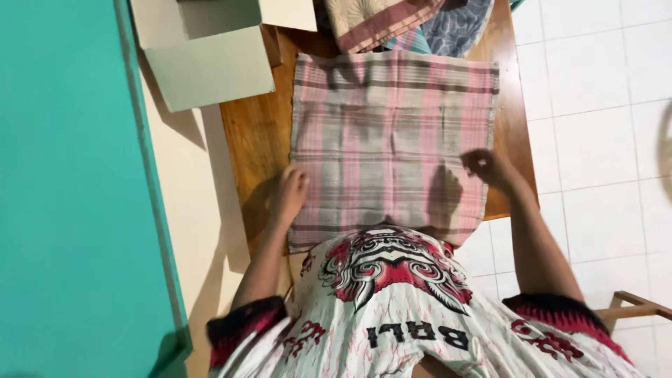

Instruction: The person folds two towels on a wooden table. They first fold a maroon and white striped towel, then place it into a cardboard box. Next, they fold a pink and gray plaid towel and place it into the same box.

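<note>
A pink and grey plaid cloth [392, 133] lies spread flat on a wooden table [255, 129]. My left hand [290, 192] rests on the cloth's left edge near the front, fingers curled against the fabric. My right hand [488, 166] is at the cloth's right edge, fingers pinched on the fabric there. The cloth's front edge hangs over the table against my white and red patterned shirt [392, 280].
More folded fabrics [399, 21] lie piled at the table's far end. Pale cardboard sheets [210, 63] lean at the far left. A teal wall or panel [70, 189] fills the left side. White floor tiles [602, 140] lie to the right, with a wooden frame corner [640, 308].
</note>
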